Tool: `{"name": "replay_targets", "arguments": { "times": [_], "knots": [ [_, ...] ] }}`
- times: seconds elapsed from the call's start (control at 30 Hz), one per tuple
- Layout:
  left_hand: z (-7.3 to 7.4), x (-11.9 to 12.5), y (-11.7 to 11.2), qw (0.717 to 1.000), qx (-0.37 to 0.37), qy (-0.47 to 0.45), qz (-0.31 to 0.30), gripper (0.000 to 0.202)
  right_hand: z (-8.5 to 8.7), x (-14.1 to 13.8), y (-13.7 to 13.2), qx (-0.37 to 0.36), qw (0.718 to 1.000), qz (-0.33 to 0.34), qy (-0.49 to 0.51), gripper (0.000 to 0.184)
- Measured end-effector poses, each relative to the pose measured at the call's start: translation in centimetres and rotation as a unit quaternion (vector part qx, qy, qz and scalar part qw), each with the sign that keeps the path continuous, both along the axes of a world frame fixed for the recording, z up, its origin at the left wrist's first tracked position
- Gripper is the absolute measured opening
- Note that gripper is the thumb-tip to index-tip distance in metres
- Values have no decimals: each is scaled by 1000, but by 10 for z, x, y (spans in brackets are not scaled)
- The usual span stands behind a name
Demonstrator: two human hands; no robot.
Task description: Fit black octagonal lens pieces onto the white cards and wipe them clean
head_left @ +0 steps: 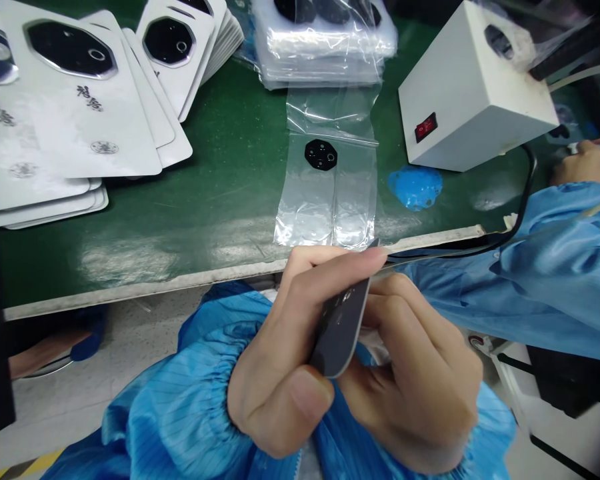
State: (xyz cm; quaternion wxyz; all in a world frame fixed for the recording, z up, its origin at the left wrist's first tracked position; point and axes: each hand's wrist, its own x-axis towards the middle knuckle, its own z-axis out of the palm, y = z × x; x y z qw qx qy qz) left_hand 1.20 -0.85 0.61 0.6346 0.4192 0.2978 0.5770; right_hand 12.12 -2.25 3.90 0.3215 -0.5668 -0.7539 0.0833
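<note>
A: Head view. Where is the dark panel [341, 337]?

B: Near side, beyond the surface's [205, 193] near edge. Left hand [285, 353] grasps it, thumb to fingers; right hand [415, 373] curls just behind, grip unclear.

A: Handling?

B: Presumably light, stiff, slippery, scratch-prone. Best held by opposite edges.

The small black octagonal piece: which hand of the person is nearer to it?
Left. The left hand, which holds a dark plate, is below the small black octagonal piece in the picture; the right hand is lower and farther off to the right.
</note>
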Motion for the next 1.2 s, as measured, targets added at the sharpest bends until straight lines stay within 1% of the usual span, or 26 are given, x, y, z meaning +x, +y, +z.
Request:
{"name": "replay_targets", "arguments": {
  "times": [0.1, 0.17, 0.23, 0.27, 0.33, 0.4, 0.43, 0.5, 0.57, 0.63, 0.77, 0.87, 0.93, 1.2],
  "knots": [
    [-2, -2, 1, 1000, 13, -2, -23, 42, 0, 0, 1, -10, 1000, 4, -5, 14],
    [-1, -5, 1, 998, 3, -8, -57, 43, 0, 1, 1, -16, 1000, 10, -9, 13],
    [1, -9, 3, 995, -43, -28, -90, 44, 0, 2, 2, -19, 1000, 21, -10, 13],
    [2, -10, 4, 989, -81, -52, -115, 43, 1, 3, 2, -21, 999, 29, -7, 14],
    [6, -11, 6, 963, -158, -143, -163, 38, 3, 6, 3, -25, 999, 46, 12, 14],
    [9, -10, 9, 923, -206, -263, -193, 39, 6, 12, 3, -30, 997, 70, 21, 12],
    [10, -8, 10, 903, -219, -312, -196, 40, 8, 16, 3, -32, 996, 82, 23, 11],
    [11, -4, 12, 878, -237, -374, -184, 45, 11, 23, 3, -38, 993, 108, 28, 11],
    [12, -1, 12, 865, -250, -397, -179, 47, 13, 28, 2, -38, 991, 122, 48, 14],
    [12, 1, 11, 857, -261, -406, -179, 46, 13, 29, 1, -44, 990, 114, 68, 15],
    [12, 0, 10, 848, -277, -411, -188, 49, 12, 27, -1, -54, 991, 103, 72, 16],
    [11, 0, 9, 843, -268, -429, -183, 50, 11, 27, -2, -54, 990, 110, 72, 15],
    [12, 0, 9, 839, -266, -440, -180, 50, 11, 27, -3, -52, 990, 103, 75, 15],
    [12, 3, 8, 835, -276, -444, -172, 48, 11, 26, -3, -54, 991, 101, 74, 14]
  ]
}}
